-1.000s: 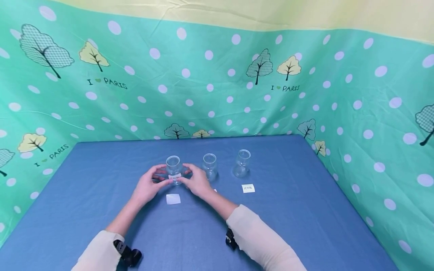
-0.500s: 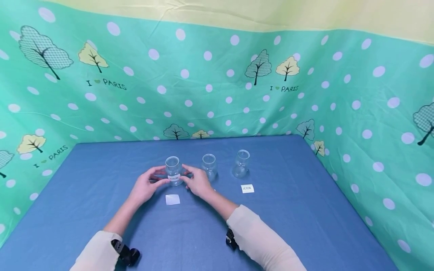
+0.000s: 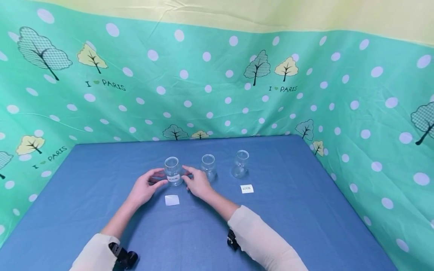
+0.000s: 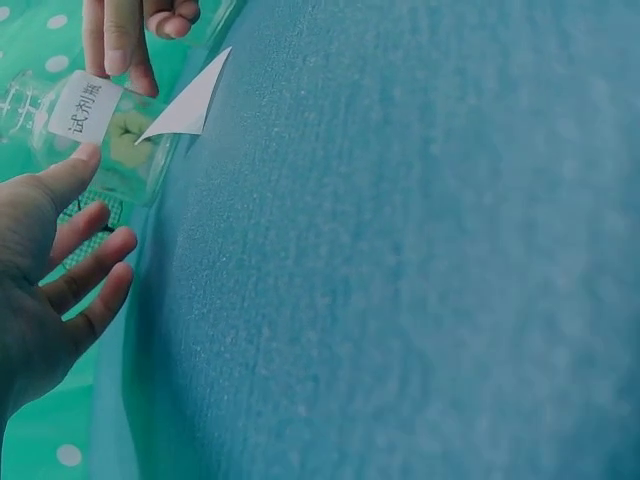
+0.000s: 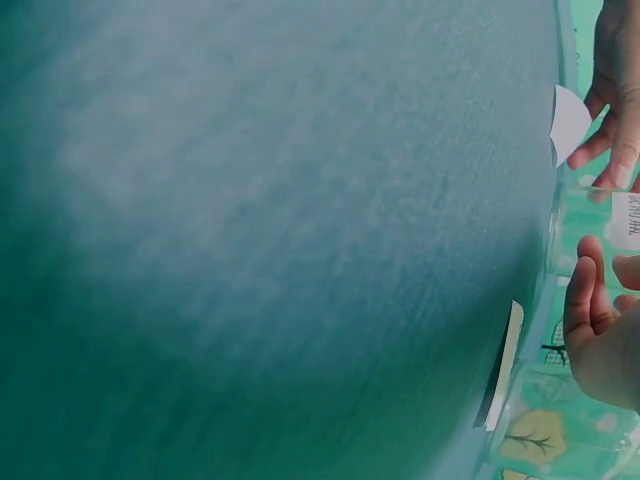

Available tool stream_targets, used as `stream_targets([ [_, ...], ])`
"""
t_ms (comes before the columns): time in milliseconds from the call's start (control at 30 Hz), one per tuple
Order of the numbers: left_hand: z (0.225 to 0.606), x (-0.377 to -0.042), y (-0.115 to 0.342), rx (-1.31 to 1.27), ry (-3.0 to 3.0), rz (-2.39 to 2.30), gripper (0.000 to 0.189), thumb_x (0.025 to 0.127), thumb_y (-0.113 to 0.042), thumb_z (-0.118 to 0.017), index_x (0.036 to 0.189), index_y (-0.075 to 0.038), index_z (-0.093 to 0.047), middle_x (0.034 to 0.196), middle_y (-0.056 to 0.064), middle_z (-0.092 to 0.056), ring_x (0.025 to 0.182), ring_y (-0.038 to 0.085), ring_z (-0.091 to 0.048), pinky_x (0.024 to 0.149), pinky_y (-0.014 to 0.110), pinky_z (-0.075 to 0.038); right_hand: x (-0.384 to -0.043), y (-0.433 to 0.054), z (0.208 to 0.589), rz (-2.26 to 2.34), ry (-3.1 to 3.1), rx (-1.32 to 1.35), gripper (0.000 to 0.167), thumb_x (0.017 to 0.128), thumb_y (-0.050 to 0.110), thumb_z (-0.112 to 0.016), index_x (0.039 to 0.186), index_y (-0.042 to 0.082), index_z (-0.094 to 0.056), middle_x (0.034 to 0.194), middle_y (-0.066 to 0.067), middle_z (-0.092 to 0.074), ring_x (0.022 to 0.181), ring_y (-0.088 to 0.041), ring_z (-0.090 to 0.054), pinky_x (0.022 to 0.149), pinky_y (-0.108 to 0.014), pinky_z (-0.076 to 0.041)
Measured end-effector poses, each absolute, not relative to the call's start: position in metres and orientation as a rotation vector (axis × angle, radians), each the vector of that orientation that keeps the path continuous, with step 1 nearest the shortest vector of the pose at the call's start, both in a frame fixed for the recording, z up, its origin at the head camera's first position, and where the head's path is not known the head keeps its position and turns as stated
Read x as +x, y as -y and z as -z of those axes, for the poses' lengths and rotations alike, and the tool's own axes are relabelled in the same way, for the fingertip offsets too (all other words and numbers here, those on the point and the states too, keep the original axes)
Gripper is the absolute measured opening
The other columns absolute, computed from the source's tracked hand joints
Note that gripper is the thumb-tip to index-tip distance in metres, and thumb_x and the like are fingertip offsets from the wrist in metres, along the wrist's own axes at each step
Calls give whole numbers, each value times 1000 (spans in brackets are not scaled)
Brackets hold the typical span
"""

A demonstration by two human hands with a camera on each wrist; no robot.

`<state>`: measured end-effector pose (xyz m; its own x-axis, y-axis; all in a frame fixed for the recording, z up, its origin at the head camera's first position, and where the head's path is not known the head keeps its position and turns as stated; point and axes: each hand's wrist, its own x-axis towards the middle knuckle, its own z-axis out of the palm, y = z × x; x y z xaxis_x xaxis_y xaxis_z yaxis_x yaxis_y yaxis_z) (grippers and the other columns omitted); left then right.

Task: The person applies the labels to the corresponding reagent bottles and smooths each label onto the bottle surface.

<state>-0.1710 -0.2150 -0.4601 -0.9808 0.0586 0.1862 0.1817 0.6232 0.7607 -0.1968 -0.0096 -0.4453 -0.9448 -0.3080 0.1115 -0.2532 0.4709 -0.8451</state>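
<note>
A clear glass jar (image 3: 173, 173) with a white label (image 3: 174, 178) on its front stands upright on the blue-covered table, between both hands. Dark characters show on that label in the left wrist view. My left hand (image 3: 144, 188) is at the jar's left side, fingers spread and loosely bent, thumb by the label's edge. At the right side is my right hand (image 3: 197, 183), with its thumb and fingers apart; whether the fingertips touch the glass I cannot tell. In front of the jar lies a small white paper (image 3: 172, 200).
A second clear jar (image 3: 208, 165) stands right behind my right hand, partly hidden by it. Farther right is a third jar (image 3: 240, 164), with a written paper label (image 3: 246, 188) lying before it. Another paper slip (image 5: 505, 365) shows in the right wrist view.
Both thumbs have drawn back from the label on the jar, and the left hand has eased slightly left. The jar stays in place with the label on it.
</note>
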Motion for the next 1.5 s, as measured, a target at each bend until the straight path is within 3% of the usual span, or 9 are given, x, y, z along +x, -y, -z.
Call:
stream_targets([
  [333,453,-157,220,-150,2755,1218,42,86,-34,-67,118,-9,-61,105,12,-67,86,24,-64,66,25,-50,-186,0,443,1443,-2695,-612,27,90,16,-62,114,5,-64,97,-8,-69,48,-2,-55,50,-16,-46],
  [467,450,-153,217,-169,2769,1189,38,86,-34,-67,114,-8,-63,99,9,-68,83,20,-63,65,23,-49,-183,-5,442,1379,-2762,-682,22,88,18,-65,107,7,-67,94,-5,-70,59,-3,-57,57,-14,-45],
  [600,446,-150,211,-204,2769,1203,35,85,-32,-68,111,-8,-64,95,7,-68,80,17,-62,64,22,-49,-180,-13,439,1321,-2784,-702,22,88,22,-64,106,9,-68,95,-2,-70,66,-4,-56,62,-14,-45],
  [767,441,-146,202,-255,2774,1232,33,84,-30,-69,110,-9,-65,94,5,-69,78,15,-62,64,22,-49,-178,-25,436,1323,-2742,-684,23,89,23,-63,106,9,-68,96,-3,-69,60,-3,-54,56,-16,-45],
  [1000,435,-145,185,-291,2800,1275,33,83,-29,-70,108,-9,-66,94,4,-70,76,13,-61,63,22,-48,-176,-44,438,1288,-2770,-711,21,89,22,-63,104,8,-68,93,-3,-70,67,-6,-57,62,-16,-44],
  [1333,432,-146,158,-347,2883,1318,33,84,-31,-69,107,-6,-66,92,3,-68,75,10,-59,67,24,-49,-174,-70,437,1232,-2760,-714,20,89,20,-63,104,7,-68,92,-4,-69,63,-5,-53,58,-17,-44],
  [1500,437,-147,145,-381,2888,1359,30,83,-26,-71,105,-6,-66,90,2,-68,71,9,-59,61,22,-48,-173,-83,438,1186,-2776,-706,18,88,18,-64,102,7,-68,92,-4,-68,63,-4,-52,59,-17,-43],
])
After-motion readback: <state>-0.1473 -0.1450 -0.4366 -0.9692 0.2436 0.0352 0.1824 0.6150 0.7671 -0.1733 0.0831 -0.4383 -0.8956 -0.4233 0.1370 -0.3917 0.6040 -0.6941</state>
